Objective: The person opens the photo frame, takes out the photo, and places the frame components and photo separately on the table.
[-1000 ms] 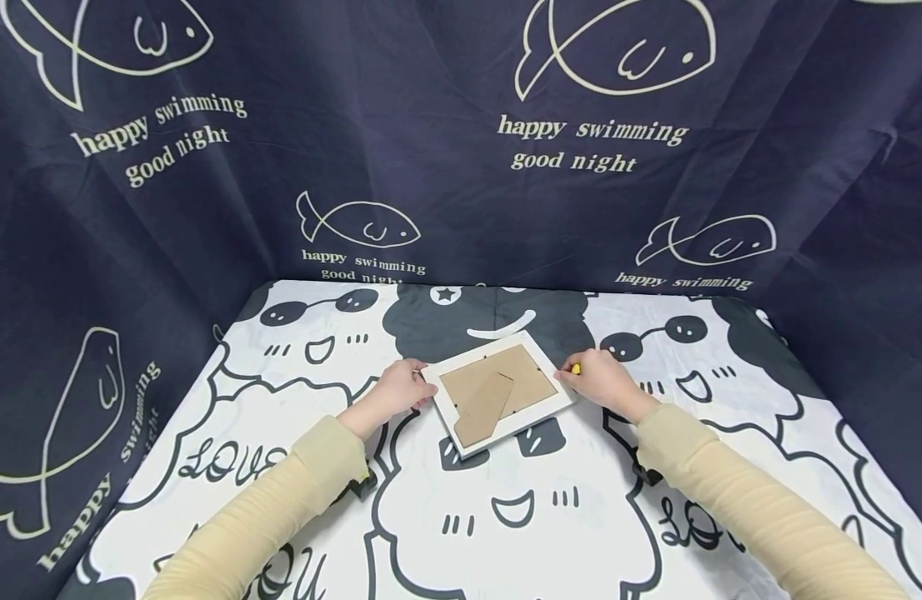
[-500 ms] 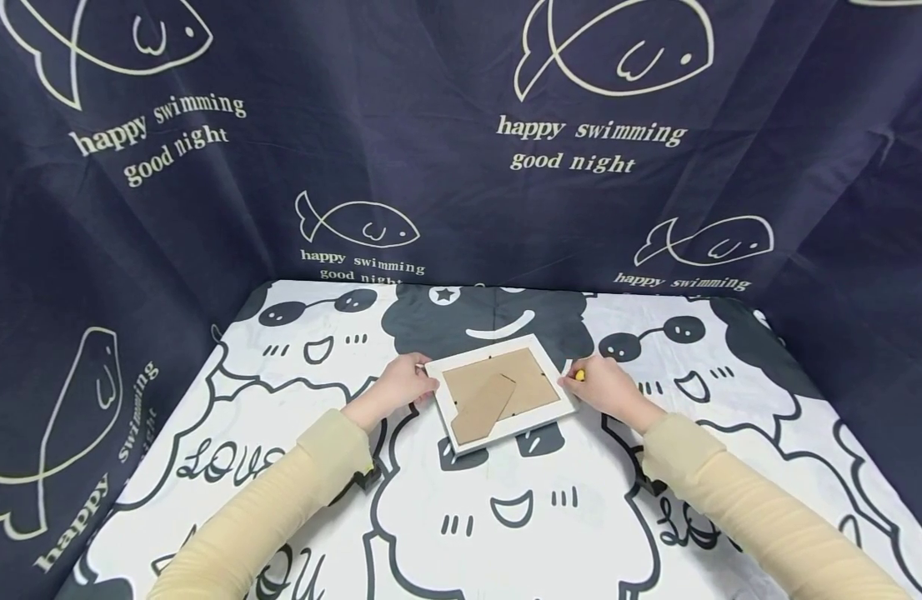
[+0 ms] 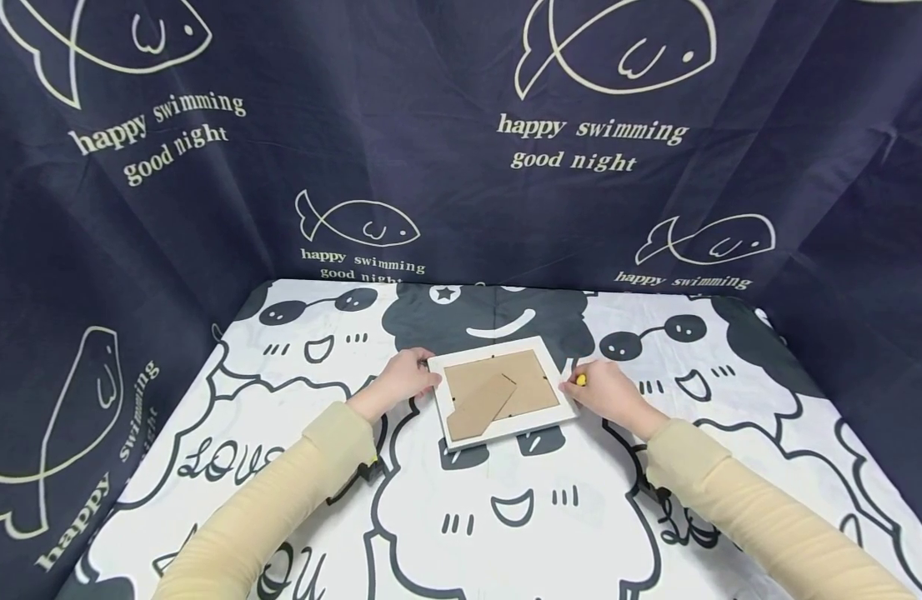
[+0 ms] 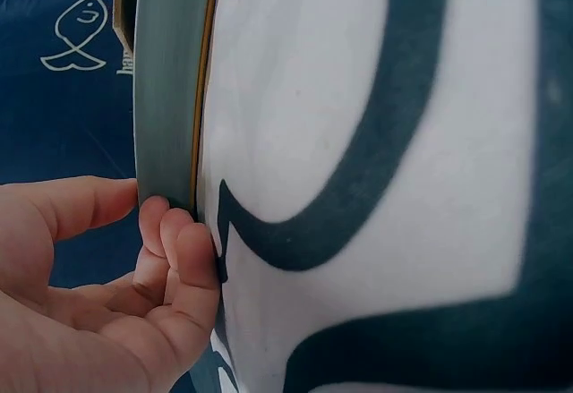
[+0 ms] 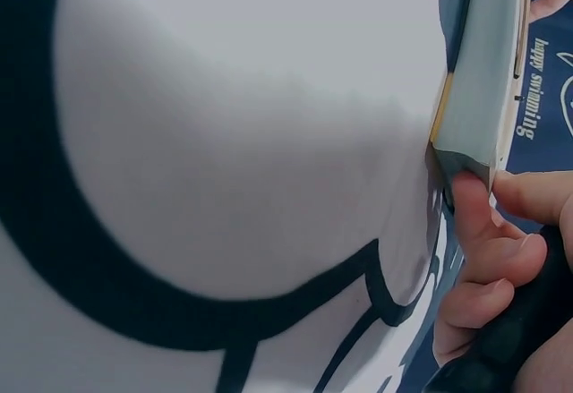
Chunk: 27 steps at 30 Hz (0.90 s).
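Note:
A white picture frame [image 3: 521,422] lies back up, showing its brown backing board [image 3: 534,385] and a fold-flat easel leg [image 3: 482,408]. My left hand [image 3: 403,382] pinches the frame's left edge, thumb on one face and curled fingers against the side. At the opposite edge my right hand [image 3: 605,390] pinches a corner between thumb and forefinger. Tucked in the right palm is a dark-handled object [image 5: 524,321], and a yellow end [image 3: 581,380] pokes out by the thumb; its kind is hidden. The left wrist view shows the frame's side [image 4: 170,89] close up.
Under the frame spreads a white cloth [image 3: 551,533] printed with black cartoon sheep. Dark blue curtains [image 3: 461,133] with fish drawings enclose the back and both sides.
The frame has turned slightly clockwise and sits more level. My right hand has shifted a little right and down with it, while the left hand has risen slightly.

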Tool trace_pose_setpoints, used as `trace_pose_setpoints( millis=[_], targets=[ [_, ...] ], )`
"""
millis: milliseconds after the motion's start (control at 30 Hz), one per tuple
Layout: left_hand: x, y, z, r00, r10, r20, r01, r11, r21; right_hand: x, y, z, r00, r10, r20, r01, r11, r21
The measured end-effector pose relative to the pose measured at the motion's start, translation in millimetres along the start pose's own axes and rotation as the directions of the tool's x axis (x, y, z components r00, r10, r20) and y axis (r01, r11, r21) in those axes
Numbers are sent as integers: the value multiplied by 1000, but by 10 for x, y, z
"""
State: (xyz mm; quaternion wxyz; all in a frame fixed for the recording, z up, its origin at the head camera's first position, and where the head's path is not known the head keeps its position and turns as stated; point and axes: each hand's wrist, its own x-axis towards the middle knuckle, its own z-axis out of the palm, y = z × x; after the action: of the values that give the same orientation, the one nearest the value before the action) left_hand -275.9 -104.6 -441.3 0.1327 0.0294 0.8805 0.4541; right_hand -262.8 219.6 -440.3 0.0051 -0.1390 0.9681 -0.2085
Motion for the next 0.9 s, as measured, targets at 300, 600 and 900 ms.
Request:
trace_pose_setpoints(
  millis=[300, 600, 900],
  targets=[
    [79, 7, -23, 999, 26, 34, -27, 999, 26, -52, -19, -21, 1000, 1, 7, -1, 1000, 23],
    [193, -12, -37, 998, 17, 66, -19, 999, 28, -93, -29, -17, 999, 33, 20, -34, 996, 77],
    [231, 41, -54, 997, 24, 80, -28, 998, 54, -114, -28, -12, 995, 82, 48, -87, 990, 107]
  ],
)
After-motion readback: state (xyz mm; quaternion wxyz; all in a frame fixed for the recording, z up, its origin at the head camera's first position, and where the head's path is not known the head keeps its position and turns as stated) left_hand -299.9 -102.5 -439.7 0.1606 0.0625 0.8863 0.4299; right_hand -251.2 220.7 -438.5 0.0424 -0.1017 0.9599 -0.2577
